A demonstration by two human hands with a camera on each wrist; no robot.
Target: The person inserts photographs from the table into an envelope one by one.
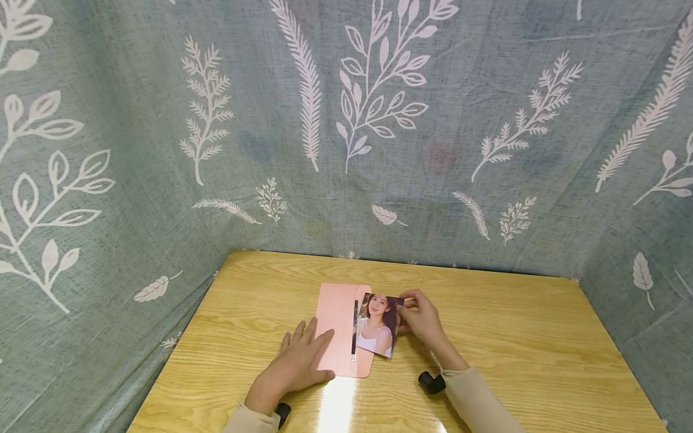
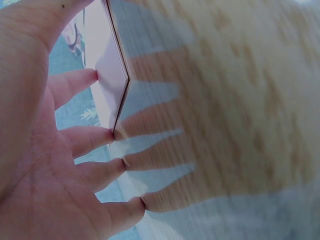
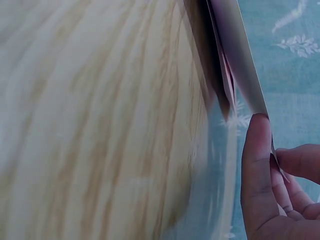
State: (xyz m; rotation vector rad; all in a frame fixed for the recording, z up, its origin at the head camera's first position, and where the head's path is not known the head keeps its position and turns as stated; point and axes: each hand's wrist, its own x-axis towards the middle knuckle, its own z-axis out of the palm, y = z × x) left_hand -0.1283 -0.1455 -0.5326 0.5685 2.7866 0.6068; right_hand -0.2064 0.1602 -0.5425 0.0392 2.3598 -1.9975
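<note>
A pink envelope lies on the wooden table, its flap side toward the right. My left hand rests on the envelope's left part with fingers spread; in the left wrist view its fingertips touch the envelope's edge and the tabletop. My right hand pinches the right edge of a photo print between thumb and fingers. The print is tilted over the envelope's open right end, and a dark strip with a pale edge shows beside it at the opening. In the right wrist view the raised print is seen edge-on.
The wooden table extends on both sides of the hands, with bright glare near its front. A patterned blue-green cloth hangs behind and along both sides. Black wrist devices sit at the cuffs.
</note>
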